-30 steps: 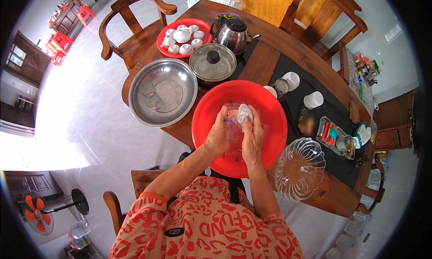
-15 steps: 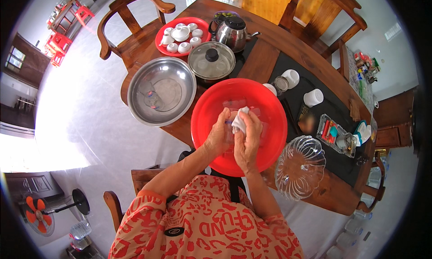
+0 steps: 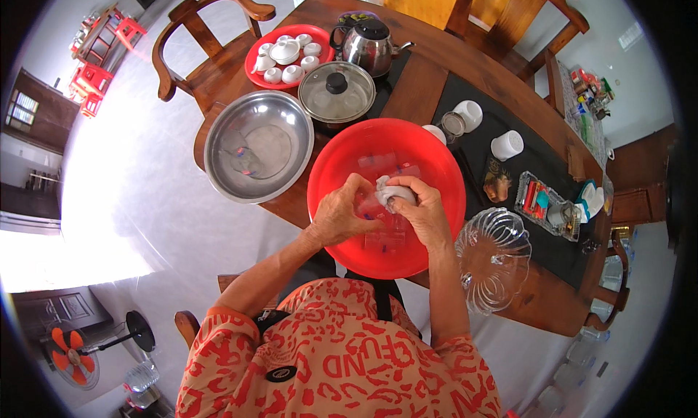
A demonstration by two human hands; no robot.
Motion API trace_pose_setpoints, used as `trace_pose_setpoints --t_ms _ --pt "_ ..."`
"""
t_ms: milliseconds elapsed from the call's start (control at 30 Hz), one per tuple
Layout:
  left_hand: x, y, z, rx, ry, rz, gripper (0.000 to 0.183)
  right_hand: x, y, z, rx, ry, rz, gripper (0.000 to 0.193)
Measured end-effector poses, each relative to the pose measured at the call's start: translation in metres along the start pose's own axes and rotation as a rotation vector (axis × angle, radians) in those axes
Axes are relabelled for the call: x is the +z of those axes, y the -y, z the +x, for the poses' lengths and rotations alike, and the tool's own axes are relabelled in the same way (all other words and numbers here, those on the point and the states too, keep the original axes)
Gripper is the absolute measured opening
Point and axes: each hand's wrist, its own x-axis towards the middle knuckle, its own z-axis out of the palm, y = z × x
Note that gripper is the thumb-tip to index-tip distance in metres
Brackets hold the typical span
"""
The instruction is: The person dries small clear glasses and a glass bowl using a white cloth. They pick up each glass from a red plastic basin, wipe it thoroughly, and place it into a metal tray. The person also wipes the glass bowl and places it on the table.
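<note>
A red plastic basin [image 3: 331, 160] stands before me, with several clear glasses [image 3: 385, 241] with small coloured marks lying in it. Over the basin, my left hand [image 3: 338, 213] curves its fingers and thumb around what looks like a clear glass, hard to make out against the red. My right hand [image 3: 425, 213] grips a crumpled white cloth [image 3: 396, 193] close to the left fingertips. To the left, a wide stainless steel basin [image 3: 218, 160] holds clear glassware [image 3: 243, 156] with coloured marks.
A lidded pot [image 3: 337, 102], a steel kettle [image 3: 367, 47] and a red tray [image 3: 263, 47] of white teaware stand beyond. Right of the red basin are a ribbed glass bowl [image 3: 498, 262], white cups [image 3: 507, 145] and a glass tray [image 3: 534, 200] of small items. Wooden chairs [image 3: 196, 54] surround the table.
My hands have drawn apart slightly. The right hand has shifted right with the cloth, and the left hand has opened wider, moving slightly left. More glasses show in the basin.
</note>
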Motion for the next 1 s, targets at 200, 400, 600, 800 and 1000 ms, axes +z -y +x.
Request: trace_pose_setpoints --t_ms 200,400,600,800,1000 --pt "-0.004 0.003 -0.002 0.013 -0.028 0.089 0.065 -0.008 0.011 -0.005 0.082 0.168 -0.165 0.023" --pt "-0.002 0.000 -0.001 0.026 0.021 0.033 0.062 0.001 0.018 -0.015 -0.108 0.090 -0.053 0.026" --pt "-0.001 0.005 0.002 0.047 -0.018 0.133 0.063 0.019 0.026 -0.031 -0.266 -0.014 -0.025 0.033" --pt "0.009 -0.008 -0.005 0.173 -0.092 0.199 0.061 0.022 0.008 -0.003 -0.301 -0.089 -0.312 0.030" --pt "0.005 -0.005 -0.004 -0.059 0.041 -0.396 0.065 0.014 -0.011 0.004 -0.004 -0.173 0.213 0.017"
